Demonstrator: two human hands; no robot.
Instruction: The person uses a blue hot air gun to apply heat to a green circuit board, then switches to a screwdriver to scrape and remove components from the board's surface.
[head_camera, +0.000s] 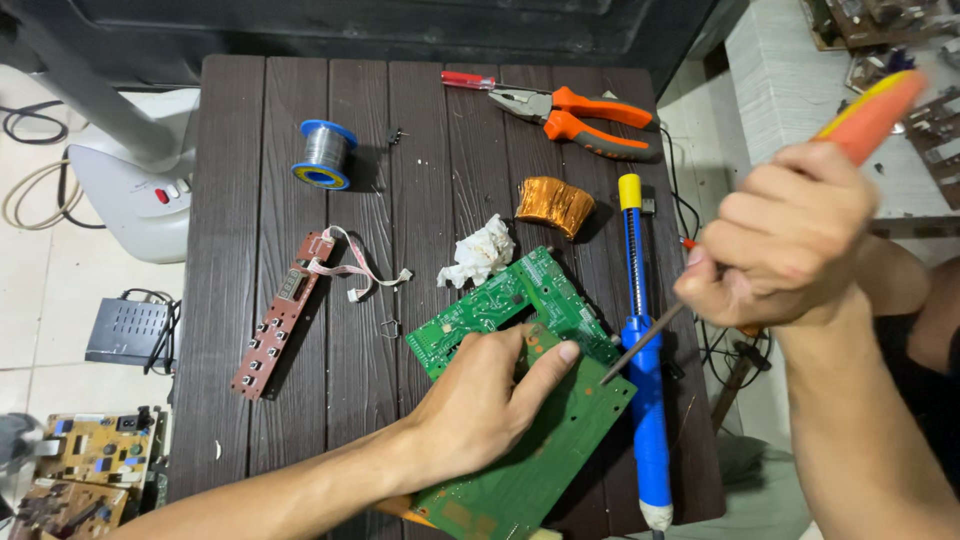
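green circuit board (540, 440) under left hand (480, 400), right hand (780, 240) gripping soldering iron (860, 120)

Under my left hand (480, 405) lies a green circuit board (530, 440); my right hand (785, 240) grips an orange-handled soldering iron (868, 118). Just below it, a blue and yellow desoldering pump (645, 400).

Dark brown slatted table (230, 200) carrying everything. Green circuit board (540, 420) lying at 5 o'clock, blue desoldering pump (645, 400) lying just beside it at 4. Orange copper coil (554, 205) and crumpled tissue (482, 252) sitting near centre. Orange-handled pliers (580, 118) and red screwdriver (468, 80) resting at 1 — solder spool (324, 154) at 11. Brown button board (283, 315) with ribbon cable lying at 9.
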